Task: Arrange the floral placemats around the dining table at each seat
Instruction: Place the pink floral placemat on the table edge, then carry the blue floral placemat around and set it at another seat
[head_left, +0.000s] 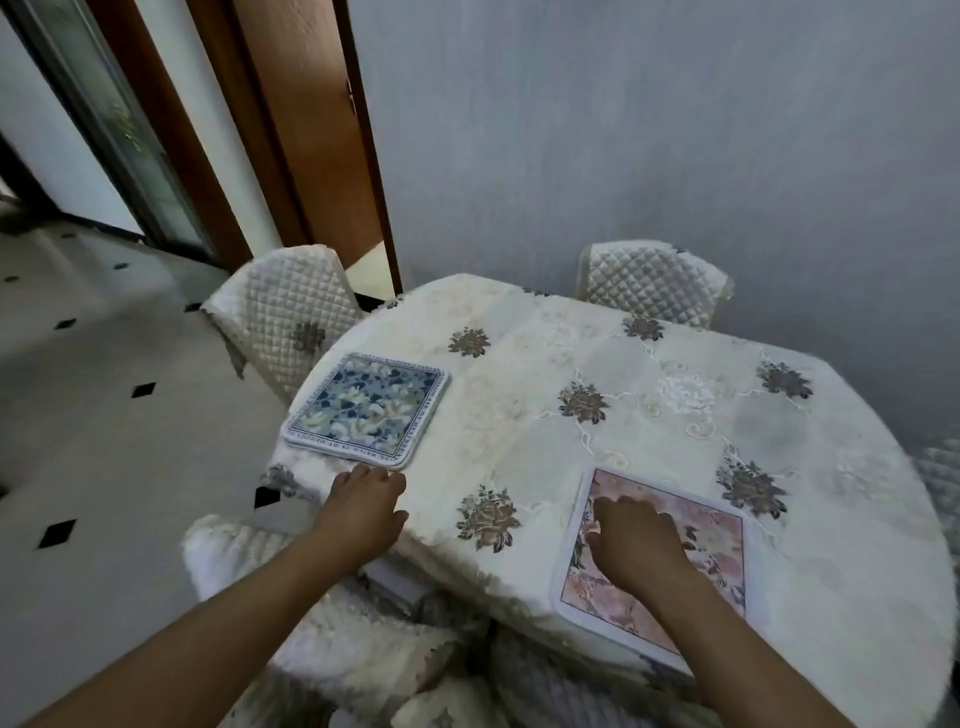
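Roughly, two placemat spots on the table, which carries a cream cloth with brown flower motifs.

- Blue floral placemat: at the table's left edge, lying flat. Layered edges show under it at its near corner, so it tops a small stack; how many are in it cannot be told.
- Pink floral placemat: one, flat at the near edge, its near corner just past the table's rim.
- Left hand: palm down on the cloth at the near-left edge, fingers fairly straight and holding nothing, tips just short of the blue stack's near corner.
- Right hand: on top of the pink placemat, fingers bent with the tips pressing on its left part, thumb by the left border; nothing enclosed.
- Quilted chair covers, three counted: one at the left edge, one at the far edge, one at the near-left corner.
- Wooden door behind the left chair; pale floor with small black diamonds.
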